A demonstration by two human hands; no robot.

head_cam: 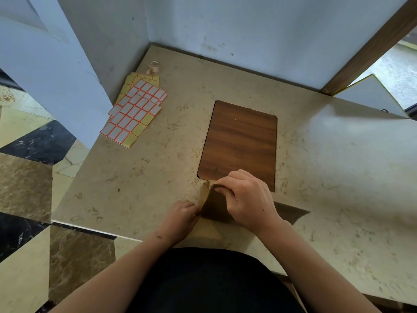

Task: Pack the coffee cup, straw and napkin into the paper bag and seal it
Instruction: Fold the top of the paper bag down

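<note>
Bag: on desk, between our hands; thin, light, creases easily.
Left hand: pinching its near-left edge.
Right hand: closed on its top edge.
Hold: we judge the edges best.

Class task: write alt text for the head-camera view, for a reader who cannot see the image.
Seen from above, a person's left hand and right hand grip the top of a brown paper bag at the near edge of a beige stone-look table. Sheets of red-bordered labels and a small tape roll lie at the far left; a dark wooden panel sits mid-table.
</note>
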